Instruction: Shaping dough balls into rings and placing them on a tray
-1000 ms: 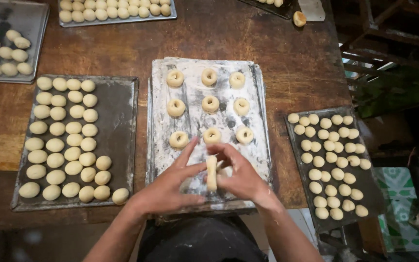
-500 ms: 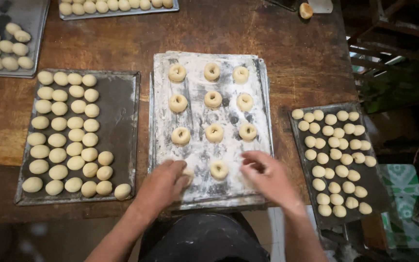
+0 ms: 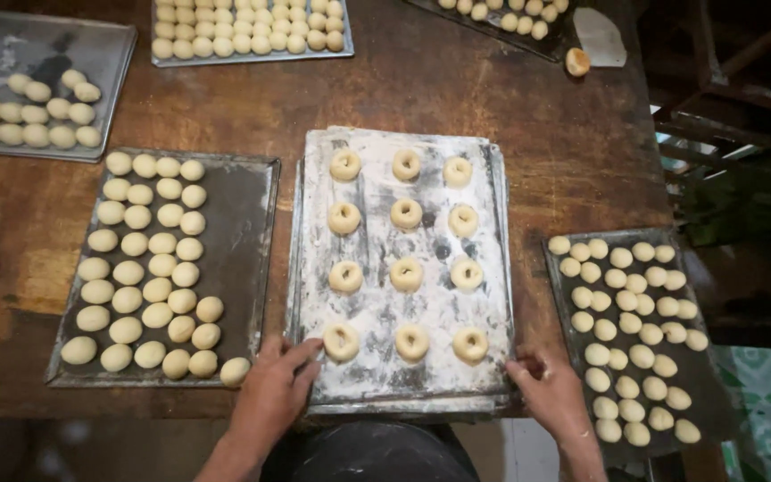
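— Both hands are off the dough now. Left hand (image 3: 277, 386) lies on the near left corner of the floured tray (image 3: 377, 393), fingers bent over its edge, one fingertip almost at the nearest dough ring (image 3: 341, 342). Right hand (image 3: 551, 393) sits at the near right corner, fingers curled against the rim.

— So what changed?

— A second ago both hands were pinching a strip of dough together above the tray's near edge. Half a second ago a new ring lay in the front row and the hands were parting. Now the front row has three rings, twelve in all, in four rows of three.

— Are they gripping the tray?

— Loosely, it seems; whether the fingers hook under the rim I cannot tell. Neither hand holds any dough.

— And around it?

— Tray of dough balls (image 3: 149, 268) sits just to the left, another tray of balls (image 3: 631, 335) to the right, more trays farther back on the wooden table (image 3: 493, 98).

— Meaning?

— I judge this tray is full: every row is filled.
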